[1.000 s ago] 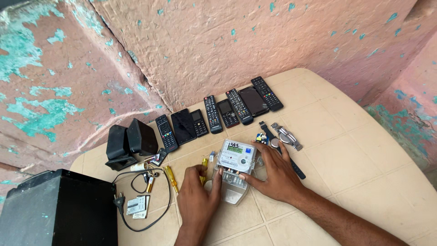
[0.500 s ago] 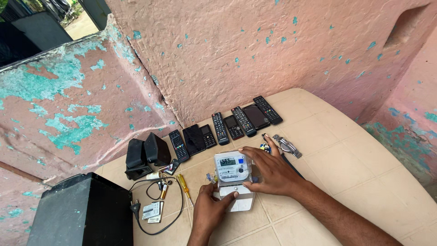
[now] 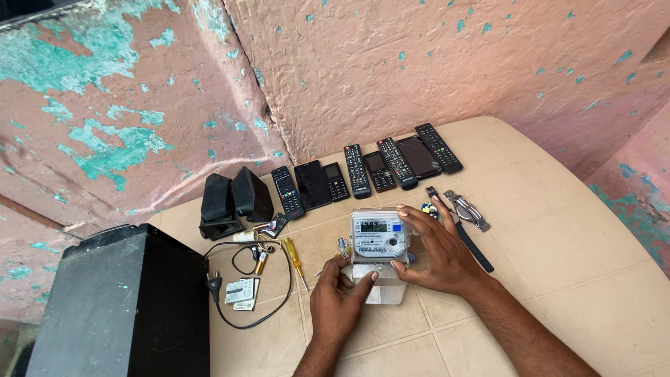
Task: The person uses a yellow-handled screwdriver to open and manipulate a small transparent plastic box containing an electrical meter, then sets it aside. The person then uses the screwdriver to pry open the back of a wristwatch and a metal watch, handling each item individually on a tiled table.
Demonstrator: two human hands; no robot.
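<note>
Open tabletop rightward; row of remotes behind, screwdriver and cable leftward.

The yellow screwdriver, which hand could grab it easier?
Probably the left hand. The yellow screwdriver lies just left of it, while the right hand rests on the meter's far side.
</note>
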